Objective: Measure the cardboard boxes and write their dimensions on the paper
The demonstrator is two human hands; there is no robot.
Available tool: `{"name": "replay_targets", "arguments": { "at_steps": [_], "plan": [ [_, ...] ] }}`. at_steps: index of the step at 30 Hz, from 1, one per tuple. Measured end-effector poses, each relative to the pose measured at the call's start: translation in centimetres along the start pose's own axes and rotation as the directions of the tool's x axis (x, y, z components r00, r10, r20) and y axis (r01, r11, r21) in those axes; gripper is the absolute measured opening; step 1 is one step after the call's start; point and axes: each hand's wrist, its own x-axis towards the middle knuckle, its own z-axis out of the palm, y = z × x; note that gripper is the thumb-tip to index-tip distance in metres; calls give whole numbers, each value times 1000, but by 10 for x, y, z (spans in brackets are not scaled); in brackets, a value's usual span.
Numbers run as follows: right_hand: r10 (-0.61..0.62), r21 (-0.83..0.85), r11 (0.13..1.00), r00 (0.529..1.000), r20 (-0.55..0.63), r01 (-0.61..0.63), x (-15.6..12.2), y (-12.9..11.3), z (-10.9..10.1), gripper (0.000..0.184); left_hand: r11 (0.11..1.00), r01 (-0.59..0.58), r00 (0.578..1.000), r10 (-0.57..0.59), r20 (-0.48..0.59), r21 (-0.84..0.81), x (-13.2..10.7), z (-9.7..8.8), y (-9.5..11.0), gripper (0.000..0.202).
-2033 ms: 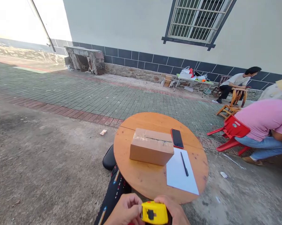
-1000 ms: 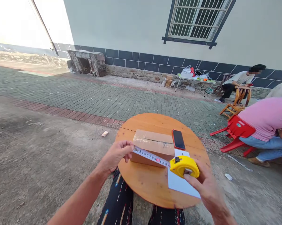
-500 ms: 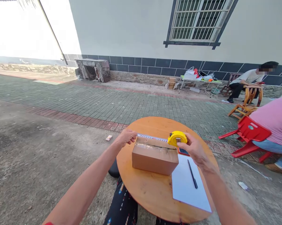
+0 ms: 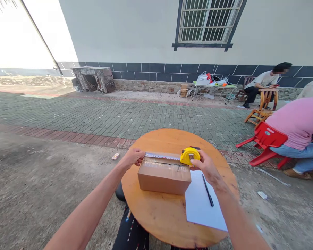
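A brown cardboard box (image 4: 165, 178), taped along its top, rests on a round wooden table (image 4: 156, 215). In my right hand (image 4: 206, 167) is the yellow case of a tape measure (image 4: 188, 156), at the box's top right end. Its white blade (image 4: 163, 157) runs out to the left along the far top edge of the box. My left hand (image 4: 133, 158) pinches the blade's free end by the box's left corner. Right of the box lies a sheet of white paper (image 4: 198, 205) with a black pen (image 4: 208, 191) on it. A dark object (image 4: 195, 148) shows partly behind the tape case.
On the right a person in pink (image 4: 299, 121) sits on a red plastic chair (image 4: 269, 137). Another person (image 4: 265, 81) sits farther back near a wooden chair (image 4: 263, 104). A cluttered folding table (image 4: 213, 83) stands against the wall.
The view has turned slightly right, so the scene sits farther left. The tape case has come down closer to the box's top, and the blade stays stretched between both hands.
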Motion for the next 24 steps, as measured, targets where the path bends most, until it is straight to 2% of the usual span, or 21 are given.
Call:
{"name": "replay_targets", "arguments": {
  "at_steps": [5, 7, 18, 24],
  "plan": [
    [-45, -88, 994, 983, 180, 62, -2, -7, -14, 52, 999, -33, 999, 33, 1, -41, -3, 0, -1, 27],
    [-46, -101, 992, 976, 213, 69, 0, -9, -20, 53, 998, -36, 999, 36, -5, -53, -4, 1, -1, 24],
    [-117, -73, 988, 970, 212, 135, 12, 5, -60, 44, 994, -51, 998, 47, -40, -95, -7, 5, -4, 24],
    [-104, -46, 993, 985, 137, 111, 8, 16, -65, 50, 994, -59, 998, 56, -35, -91, -9, 6, -1, 27]
  ]
}}
